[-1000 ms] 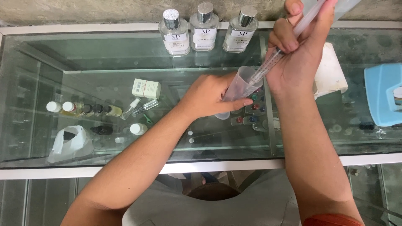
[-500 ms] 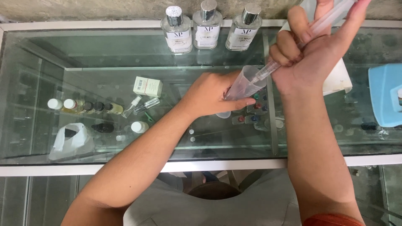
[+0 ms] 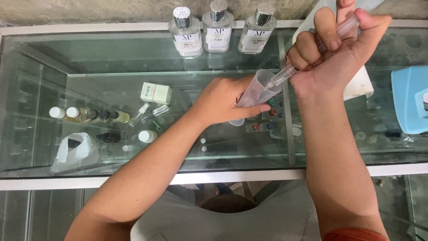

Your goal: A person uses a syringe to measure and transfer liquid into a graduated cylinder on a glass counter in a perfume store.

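My left hand [image 3: 223,100] has a closed grip around a clear measuring cup [image 3: 258,89], tilted above the middle of the glass bench [image 3: 133,58]. My right hand [image 3: 334,53] grips a syringe [image 3: 290,73], its tip inside the cup's mouth. Three perfume bottles [image 3: 218,29] stand at the far edge.

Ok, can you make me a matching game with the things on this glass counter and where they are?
Things:
1. clear measuring cup
2. syringe
3. three clear bottles
4. blue box

Places:
A. at the right edge of the counter
B. in the right hand, tip poking into the cup
C. standing in a row at the back
D. held tilted in the left hand

Pairs: 1-D, 2-B, 3-C, 4-A
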